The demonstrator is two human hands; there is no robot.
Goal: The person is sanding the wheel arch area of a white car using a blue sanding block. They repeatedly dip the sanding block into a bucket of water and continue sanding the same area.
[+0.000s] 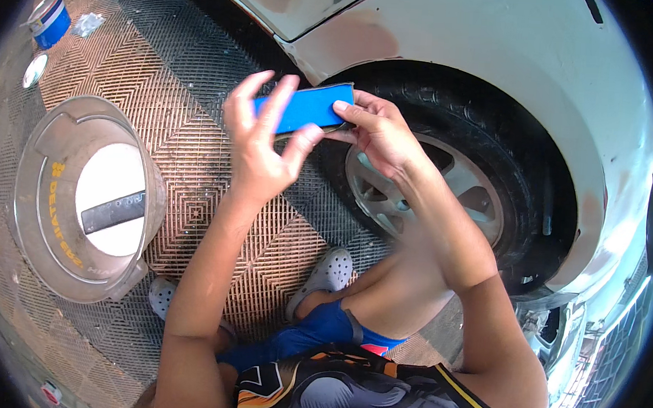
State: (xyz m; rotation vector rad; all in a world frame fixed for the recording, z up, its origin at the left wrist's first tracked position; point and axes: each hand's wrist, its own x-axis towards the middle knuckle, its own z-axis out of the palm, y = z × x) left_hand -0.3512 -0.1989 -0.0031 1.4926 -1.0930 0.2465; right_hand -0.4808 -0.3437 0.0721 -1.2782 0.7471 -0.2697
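Gripping the right end of a blue block [314, 107], the right hand [379, 135] pinches it between thumb and fingers, at the upper centre of the frame. The left hand [265, 142] has its fingers spread wide over the block's left end; they are blurred, and whether they press on it I cannot tell. The block slants slightly, right end higher, with a dark edge showing below it.

Behind the right hand, at centre right, are a tyre [509, 144] and a silver wheel [401, 205] under a pale car [515, 47] with brownish patches. At left, a bucket [33, 178] stands on the mat [191, 214], a dark strip [114, 212] lying across the white inside it. At upper left are a blue tin [51, 31], a round lid [35, 71] and crumpled plastic [88, 24].
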